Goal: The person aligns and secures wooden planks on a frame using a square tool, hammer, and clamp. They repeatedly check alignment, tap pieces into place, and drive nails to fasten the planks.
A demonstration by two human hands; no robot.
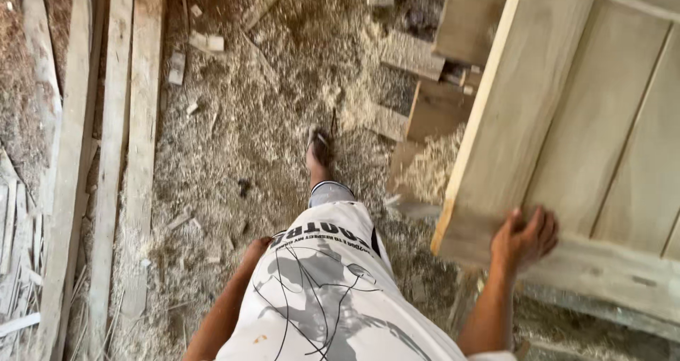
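We see the right hand (523, 239), fingers curled over the lower edge of one panelled wooden door (581, 141), likely steadying it upright. Left hand (256, 249) hangs by the hip; can't tell its fingers' state. Three long planks (113, 156) lie on the sawdust floor (269, 120), left.

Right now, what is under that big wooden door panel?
Under the door panel, held by the right hand, show offcut boards and sawdust. Whatever lies beneath its middle is covered.
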